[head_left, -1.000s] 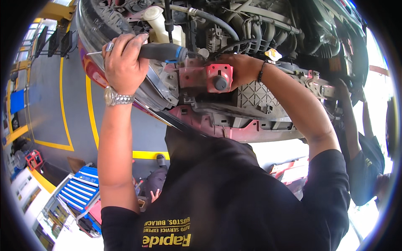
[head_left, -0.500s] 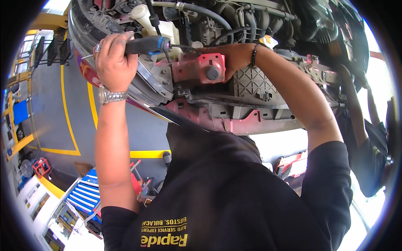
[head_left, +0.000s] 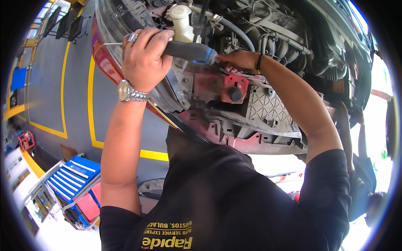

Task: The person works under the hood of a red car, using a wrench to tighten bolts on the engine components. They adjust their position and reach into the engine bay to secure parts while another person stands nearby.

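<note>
My left hand [head_left: 146,58] is wrapped round a screwdriver [head_left: 188,51]. Its dark grey handle with a blue end points right, and its thin metal shank sticks out past my knuckles on the left. Below the handle's blue end is a red metal bracket [head_left: 228,83] with a round black knob [head_left: 233,94]. Over the bracket's upper edge, my right hand [head_left: 240,60] reaches in with its fingers curled, close to the handle's end. What those fingers hold, if anything, is hidden. A cream reservoir with a round cap [head_left: 180,16] stands just beyond my left hand.
Hoses and the engine [head_left: 268,29] fill the far side of the bay. A ribbed plastic panel [head_left: 266,106] and the red front crossmember [head_left: 234,140] lie nearer me. A blue tool cart [head_left: 75,175] stands at lower left. Another person [head_left: 362,180] is at the right edge.
My right hand has come up from behind the red bracket toward the screwdriver's handle end. My left hand keeps its grip on the screwdriver. The view has shifted, so the car sits lower and farther right.
</note>
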Demonstrator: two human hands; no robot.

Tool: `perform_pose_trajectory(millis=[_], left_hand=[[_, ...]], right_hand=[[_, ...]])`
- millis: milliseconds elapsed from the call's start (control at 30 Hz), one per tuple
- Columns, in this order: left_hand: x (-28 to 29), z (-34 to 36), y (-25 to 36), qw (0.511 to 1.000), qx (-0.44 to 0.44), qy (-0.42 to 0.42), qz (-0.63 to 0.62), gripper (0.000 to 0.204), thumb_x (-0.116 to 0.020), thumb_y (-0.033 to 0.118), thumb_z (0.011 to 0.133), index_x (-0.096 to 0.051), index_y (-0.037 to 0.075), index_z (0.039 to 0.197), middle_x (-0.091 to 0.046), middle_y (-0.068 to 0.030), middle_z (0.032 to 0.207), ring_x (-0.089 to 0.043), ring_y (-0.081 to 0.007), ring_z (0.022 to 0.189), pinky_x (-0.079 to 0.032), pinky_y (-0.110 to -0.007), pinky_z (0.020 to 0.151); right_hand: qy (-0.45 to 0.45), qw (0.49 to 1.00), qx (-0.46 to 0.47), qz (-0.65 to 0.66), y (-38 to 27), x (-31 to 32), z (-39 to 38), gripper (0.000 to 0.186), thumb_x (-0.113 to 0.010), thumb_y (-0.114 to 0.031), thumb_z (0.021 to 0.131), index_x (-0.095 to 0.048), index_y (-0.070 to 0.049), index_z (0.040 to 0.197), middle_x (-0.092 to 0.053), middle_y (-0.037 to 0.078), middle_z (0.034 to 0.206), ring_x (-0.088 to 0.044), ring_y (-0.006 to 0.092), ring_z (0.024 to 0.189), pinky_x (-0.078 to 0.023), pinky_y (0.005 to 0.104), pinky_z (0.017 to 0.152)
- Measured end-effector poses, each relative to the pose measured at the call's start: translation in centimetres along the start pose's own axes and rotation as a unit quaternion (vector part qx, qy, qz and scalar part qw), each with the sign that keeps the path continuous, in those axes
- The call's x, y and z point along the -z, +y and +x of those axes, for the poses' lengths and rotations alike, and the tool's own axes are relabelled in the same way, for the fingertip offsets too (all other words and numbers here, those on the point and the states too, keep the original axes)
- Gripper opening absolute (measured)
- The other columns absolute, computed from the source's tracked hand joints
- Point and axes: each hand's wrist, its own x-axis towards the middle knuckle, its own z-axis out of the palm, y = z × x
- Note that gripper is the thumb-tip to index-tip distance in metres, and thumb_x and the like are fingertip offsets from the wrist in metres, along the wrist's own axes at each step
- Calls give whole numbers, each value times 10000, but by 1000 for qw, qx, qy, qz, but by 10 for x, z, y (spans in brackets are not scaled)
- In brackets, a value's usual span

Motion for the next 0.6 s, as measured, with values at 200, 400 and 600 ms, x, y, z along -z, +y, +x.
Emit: perform_pose_trajectory(millis=[200, 400, 600], left_hand=[[4, -2, 2, 1000, 6, -9, -10, 241, -770, 86, 804, -732, 124, 1039, -705, -32, 947, -673, -254, 867, -488, -400, 804], [7, -1, 3, 999, 25, -33, 2, 359, -802, 106, 651, -723, 166, 996, -683, 12, 977, -667, -243, 856, -508, -390, 822], [10, 0, 3, 998, 26, -44, -24, 247, -763, 61, 802, -731, 99, 1043, -683, -50, 919, -652, -260, 813, -473, -416, 765]], right_hand=[[-40, 889, 288, -353, -9, -12, 34, 381, -589, -383, 1018, -729, -105, 1239, -688, 134, 956, -650, 235, 851, -517, 374, 822], [-61, 976, 168, -122, 10, 5, 20, 349, -589, -196, 967, -714, -70, 1267, -728, 108, 1033, -685, 184, 922, -538, 325, 833], [-257, 908, 26, 329, 11, -2, 34, 592, -530, -511, 1025, -646, -31, 1352, -734, 95, 1113, -680, 169, 924, -534, 310, 806]])
